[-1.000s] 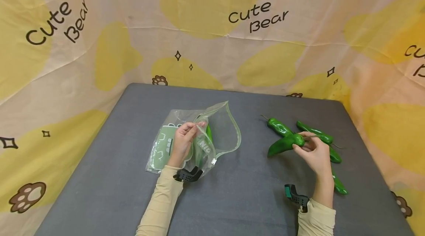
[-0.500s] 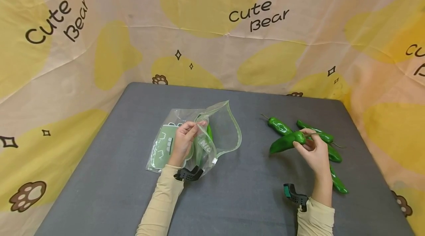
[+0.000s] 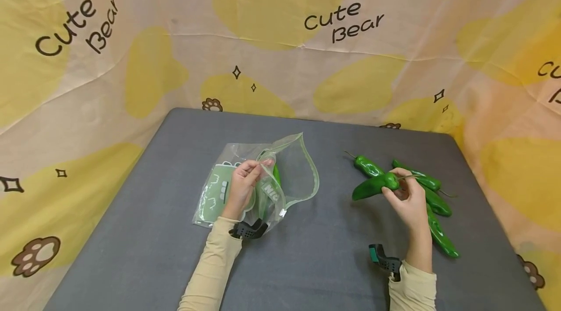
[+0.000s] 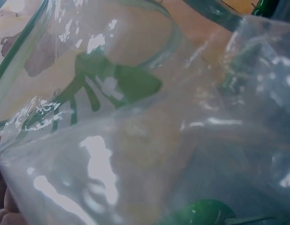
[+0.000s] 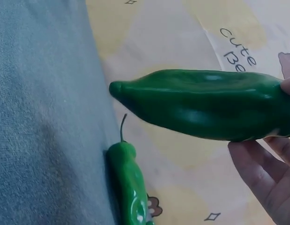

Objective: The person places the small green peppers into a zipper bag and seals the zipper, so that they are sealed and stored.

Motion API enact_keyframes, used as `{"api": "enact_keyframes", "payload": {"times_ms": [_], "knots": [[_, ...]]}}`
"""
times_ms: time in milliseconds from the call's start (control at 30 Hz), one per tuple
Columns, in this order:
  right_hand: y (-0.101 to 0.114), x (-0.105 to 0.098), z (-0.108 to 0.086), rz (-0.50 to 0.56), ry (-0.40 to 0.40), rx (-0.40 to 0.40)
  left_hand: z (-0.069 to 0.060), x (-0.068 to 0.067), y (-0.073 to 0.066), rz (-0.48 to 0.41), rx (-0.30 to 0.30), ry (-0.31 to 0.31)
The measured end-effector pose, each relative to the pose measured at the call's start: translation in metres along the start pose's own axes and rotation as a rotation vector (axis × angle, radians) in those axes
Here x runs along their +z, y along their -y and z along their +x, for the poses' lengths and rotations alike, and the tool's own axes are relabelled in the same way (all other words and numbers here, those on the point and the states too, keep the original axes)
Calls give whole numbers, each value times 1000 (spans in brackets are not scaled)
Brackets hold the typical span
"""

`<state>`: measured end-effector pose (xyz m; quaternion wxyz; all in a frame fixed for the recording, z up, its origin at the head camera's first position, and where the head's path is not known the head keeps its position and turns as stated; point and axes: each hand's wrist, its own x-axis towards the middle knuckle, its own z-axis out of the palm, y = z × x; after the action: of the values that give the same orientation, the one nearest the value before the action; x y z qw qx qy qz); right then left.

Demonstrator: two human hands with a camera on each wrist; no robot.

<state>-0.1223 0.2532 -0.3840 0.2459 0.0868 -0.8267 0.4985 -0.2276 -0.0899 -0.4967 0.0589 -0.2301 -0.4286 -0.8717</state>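
The left hand pinches the rim of a clear bag; its printed panel spreads toward nine o'clock, its mouth gapes at three, and a bagged pepper shows between two and three. Next, a loose pepper lies on the desk at the right hand's ten o'clock. That hand grasps a raised pepper by its stem end, tip toward nine. Three more peppers lie between its two and five.

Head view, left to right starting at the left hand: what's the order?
left hand → white zip slider on the clear bag → held green pepper → right hand → lowest loose green pepper
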Motion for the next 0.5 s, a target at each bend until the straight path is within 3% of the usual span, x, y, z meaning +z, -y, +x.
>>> {"api": "enact_keyframes", "payload": {"times_ms": [167, 400, 500], "knots": [[0, 4, -2, 11, -23, 2, -1, 1, -3, 4, -14, -9], [-1, 9, 0, 21, -47, -24, -1, 5, -6, 27, 14, 17], [-1, 12, 0, 46, -61, -44, -2, 16, -16, 32, 12, 1]]}}
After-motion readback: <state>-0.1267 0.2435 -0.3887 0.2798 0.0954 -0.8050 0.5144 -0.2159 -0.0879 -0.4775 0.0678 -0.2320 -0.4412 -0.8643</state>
